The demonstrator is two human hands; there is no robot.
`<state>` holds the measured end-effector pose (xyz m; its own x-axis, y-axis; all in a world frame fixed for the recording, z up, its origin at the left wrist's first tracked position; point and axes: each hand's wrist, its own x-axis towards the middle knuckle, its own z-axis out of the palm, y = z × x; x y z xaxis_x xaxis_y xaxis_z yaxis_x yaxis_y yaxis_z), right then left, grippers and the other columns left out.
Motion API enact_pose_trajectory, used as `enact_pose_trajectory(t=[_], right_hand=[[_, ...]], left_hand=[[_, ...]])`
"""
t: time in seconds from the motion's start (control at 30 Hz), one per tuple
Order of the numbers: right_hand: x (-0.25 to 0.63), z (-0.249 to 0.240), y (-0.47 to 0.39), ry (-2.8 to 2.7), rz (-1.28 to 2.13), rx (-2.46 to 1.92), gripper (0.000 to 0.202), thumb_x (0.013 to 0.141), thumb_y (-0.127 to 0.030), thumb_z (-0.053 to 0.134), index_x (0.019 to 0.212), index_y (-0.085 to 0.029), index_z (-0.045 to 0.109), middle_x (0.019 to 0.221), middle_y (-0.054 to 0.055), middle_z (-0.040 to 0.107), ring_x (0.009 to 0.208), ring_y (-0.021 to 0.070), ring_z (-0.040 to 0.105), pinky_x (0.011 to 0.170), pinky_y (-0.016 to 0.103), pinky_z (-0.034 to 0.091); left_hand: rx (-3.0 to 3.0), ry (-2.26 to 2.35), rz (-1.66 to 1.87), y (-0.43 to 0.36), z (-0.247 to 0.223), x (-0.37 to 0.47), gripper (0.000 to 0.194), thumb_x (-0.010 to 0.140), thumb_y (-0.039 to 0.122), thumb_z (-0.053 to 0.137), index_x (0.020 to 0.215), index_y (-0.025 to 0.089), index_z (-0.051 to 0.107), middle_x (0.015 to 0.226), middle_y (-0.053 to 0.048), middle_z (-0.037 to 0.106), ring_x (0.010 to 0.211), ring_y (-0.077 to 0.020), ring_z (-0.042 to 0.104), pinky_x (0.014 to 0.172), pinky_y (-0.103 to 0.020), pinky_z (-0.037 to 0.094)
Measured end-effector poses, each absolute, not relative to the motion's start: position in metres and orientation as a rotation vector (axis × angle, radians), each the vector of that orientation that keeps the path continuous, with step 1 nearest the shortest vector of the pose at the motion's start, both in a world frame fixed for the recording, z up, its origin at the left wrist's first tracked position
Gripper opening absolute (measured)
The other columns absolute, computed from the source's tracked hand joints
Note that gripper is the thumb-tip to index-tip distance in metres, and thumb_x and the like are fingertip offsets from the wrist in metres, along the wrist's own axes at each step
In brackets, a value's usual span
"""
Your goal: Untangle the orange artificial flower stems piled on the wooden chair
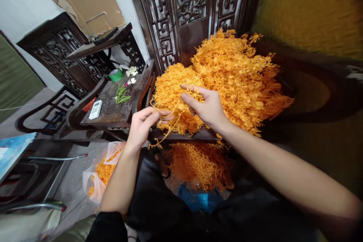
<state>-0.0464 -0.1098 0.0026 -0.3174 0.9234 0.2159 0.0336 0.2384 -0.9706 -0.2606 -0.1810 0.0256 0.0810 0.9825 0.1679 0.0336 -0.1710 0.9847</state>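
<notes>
A large heap of orange, branching strands (232, 72), like plastic flower stems, lies on a dark wooden chair in front of me. At its front left, my left hand (144, 123) pinches a thin orange strand (167, 132) between thumb and fingers. The strand loops around the fingertips, and a knobbly end hangs down below them. My right hand (208, 106) is just to the right, over the heap, with its thumb and index finger close together around orange sprigs. Their exact hold blends into the heap behind.
More orange strands (195, 162) hang below the seat above a blue object (201, 198). A plastic bag (98, 185) of orange pieces sits on the floor at left. The side table (109, 111) bears green tape (115, 75), green stems (122, 94) and a white device (95, 109).
</notes>
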Motion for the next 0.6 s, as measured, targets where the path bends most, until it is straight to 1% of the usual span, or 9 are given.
enact_pose_trajectory(t=[0.07,0.1,0.17,0.23,0.3,0.33,0.4,0.5,0.6], right_hand=[[-0.046,0.004,-0.108,-1.463,1.231,-0.913,0.052,0.088,-0.060,0.069,0.121,-0.020,0.072,0.057,-0.004,0.051,0.047,0.0114,0.044,0.048,0.028,0.037],[-0.045,0.004,-0.108,-1.433,1.259,-0.896,0.047,0.087,-0.059,0.071,0.113,-0.020,0.074,0.058,-0.004,0.052,0.047,0.0108,0.044,0.047,0.028,0.037],[-0.044,0.005,-0.107,-1.464,1.356,-0.844,0.043,0.085,-0.059,0.073,0.104,-0.020,0.073,0.059,-0.003,0.054,0.047,0.0100,0.045,0.046,0.027,0.036],[-0.041,0.006,-0.108,-1.564,1.414,-0.823,0.041,0.084,-0.059,0.074,0.099,-0.021,0.073,0.061,-0.004,0.055,0.046,0.0095,0.047,0.047,0.027,0.037],[-0.040,0.008,-0.111,-1.729,1.401,-0.830,0.039,0.087,-0.059,0.072,0.094,-0.021,0.073,0.061,-0.004,0.057,0.046,0.0093,0.047,0.049,0.027,0.038],[-0.040,0.008,-0.112,-1.821,1.357,-0.829,0.037,0.089,-0.057,0.070,0.090,-0.020,0.073,0.061,-0.004,0.058,0.048,0.0097,0.049,0.052,0.027,0.039],[-0.044,0.007,-0.116,-1.987,1.218,-0.792,0.036,0.092,-0.053,0.067,0.084,-0.019,0.073,0.068,-0.001,0.064,0.059,0.0123,0.057,0.062,0.029,0.044],[-0.052,0.002,-0.120,-2.141,1.055,-0.749,0.031,0.092,-0.048,0.068,0.086,-0.018,0.076,0.085,0.004,0.074,0.079,0.0179,0.065,0.077,0.032,0.047],[-0.054,0.000,-0.119,-2.173,1.041,-0.778,0.027,0.091,-0.044,0.069,0.092,-0.019,0.079,0.094,0.006,0.077,0.085,0.0209,0.068,0.081,0.035,0.049]], left_hand=[[1.551,1.094,1.046,-0.180,0.029,-0.273,0.023,0.080,0.036,0.080,0.094,0.018,0.082,0.108,-0.015,0.080,0.109,-0.0328,0.075,0.092,-0.042,0.061],[1.580,1.117,1.015,-0.177,0.031,-0.281,0.026,0.078,0.032,0.081,0.099,0.018,0.083,0.109,-0.015,0.080,0.107,-0.0318,0.075,0.091,-0.040,0.061],[1.515,1.205,1.188,-0.167,0.032,-0.297,0.033,0.075,0.023,0.077,0.107,0.017,0.081,0.100,-0.013,0.081,0.089,-0.0249,0.077,0.076,-0.033,0.060],[1.357,1.267,1.507,-0.157,0.030,-0.307,0.033,0.074,0.018,0.071,0.106,0.017,0.079,0.093,-0.009,0.080,0.077,-0.0173,0.074,0.063,-0.025,0.054],[1.289,1.261,1.631,-0.152,0.028,-0.303,0.025,0.077,0.022,0.069,0.101,0.017,0.078,0.094,-0.008,0.079,0.080,-0.0155,0.073,0.062,-0.022,0.052],[1.310,1.261,1.580,-0.153,0.025,-0.296,0.023,0.082,0.028,0.069,0.100,0.017,0.078,0.098,-0.009,0.079,0.084,-0.0164,0.073,0.065,-0.023,0.053],[1.417,1.298,1.374,-0.157,0.019,-0.274,0.030,0.090,0.041,0.066,0.101,0.016,0.078,0.102,-0.010,0.079,0.087,-0.0183,0.073,0.069,-0.026,0.054],[1.513,1.385,1.280,-0.161,0.009,-0.243,0.029,0.084,0.043,0.077,0.095,0.016,0.078,0.097,-0.007,0.078,0.085,-0.0172,0.070,0.076,-0.026,0.054],[1.354,1.325,1.453,-0.157,0.003,-0.233,0.027,0.081,0.042,0.081,0.093,0.018,0.076,0.089,-0.003,0.077,0.080,-0.0154,0.069,0.076,-0.026,0.054]])
